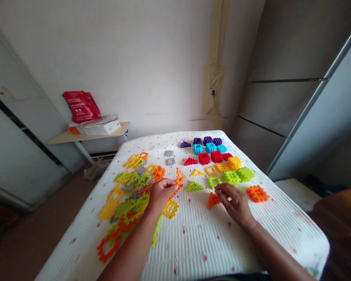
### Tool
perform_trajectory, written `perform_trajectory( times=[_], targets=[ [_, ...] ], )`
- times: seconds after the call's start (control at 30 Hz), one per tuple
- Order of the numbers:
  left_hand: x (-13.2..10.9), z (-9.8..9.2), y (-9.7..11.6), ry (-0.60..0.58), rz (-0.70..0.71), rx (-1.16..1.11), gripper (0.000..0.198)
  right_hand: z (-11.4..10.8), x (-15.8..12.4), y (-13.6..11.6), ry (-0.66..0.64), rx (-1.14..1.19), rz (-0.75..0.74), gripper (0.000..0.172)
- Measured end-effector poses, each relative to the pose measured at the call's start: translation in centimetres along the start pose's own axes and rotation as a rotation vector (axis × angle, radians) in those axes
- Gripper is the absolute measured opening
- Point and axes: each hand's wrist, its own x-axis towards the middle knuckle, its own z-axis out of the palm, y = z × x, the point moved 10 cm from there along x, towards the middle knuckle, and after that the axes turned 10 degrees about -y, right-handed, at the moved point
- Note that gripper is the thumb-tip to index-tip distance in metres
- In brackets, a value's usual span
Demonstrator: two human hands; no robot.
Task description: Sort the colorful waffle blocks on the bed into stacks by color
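Observation:
My left hand (161,192) pinches an orange notched building piece (179,176), which looks triangular and is held up at a tilt. A yellow square lattice piece (171,209) lies just below that hand. My right hand (235,201) has its fingers curled, with the tips at an orange triangular piece (213,200) on the bed-like padded surface. Part of that triangle is hidden by the fingers. Right beyond the fingertips lies a green square frame (214,182), and a green triangle (194,186) is to its left.
On the left spreads a mixed heap of pieces (131,191). Colour-sorted stacks stand on the right, among them purple (208,140), blue (210,147), red (204,158), green (231,177) and orange (257,193). A small table (123,128) holds a red bag (81,106).

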Motion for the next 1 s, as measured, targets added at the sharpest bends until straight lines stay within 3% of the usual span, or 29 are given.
perform_trajectory(
  times=[0.07, 0.17, 0.3, 0.43, 0.6, 0.73, 0.87, 1.0],
  targets=[
    [-1.1, 1.0, -0.9, 0.016, -0.024, -0.236, 0.017, 1.0, 0.4, -0.3, -0.033, 0.056, 0.056, 0.016],
    [-2.3, 2.0, -1.1, 0.059, -0.016, -0.291, 0.016, 3.1, 1.2, -0.8, -0.101, 0.192, 0.158, 0.021],
    [-3.3, 2.4, 0.2, 0.120, 0.096, -0.149, 0.012, 5.7, 2.1, -1.7, -0.150, 0.350, 0.250, 0.030],
    [-4.8, 2.8, 3.6, 0.179, 0.327, 0.144, 0.010, 6.6, 2.6, -2.7, -0.111, 0.386, 0.239, 0.036],
    [-6.5, 3.3, 6.2, 0.221, 0.523, 0.320, 0.011, 5.7, 2.9, -3.5, -0.058, 0.376, 0.163, 0.033],
    [-6.7, 2.9, 6.2, 0.210, 0.581, 0.323, 0.009, 1.8, 3.2, -3.1, -0.012, 0.218, 0.018, 0.029],
    [-6.2, 3.2, 5.4, 0.175, 0.581, 0.358, 0.011, -0.8, 2.9, -1.6, -0.166, -0.024, -0.065, 0.031],
    [-5.6, 5.3, 4.3, 0.073, 0.535, 0.439, 0.010, -0.4, 1.6, -0.3, -0.332, -0.230, -0.059, 0.033]
  ],
)
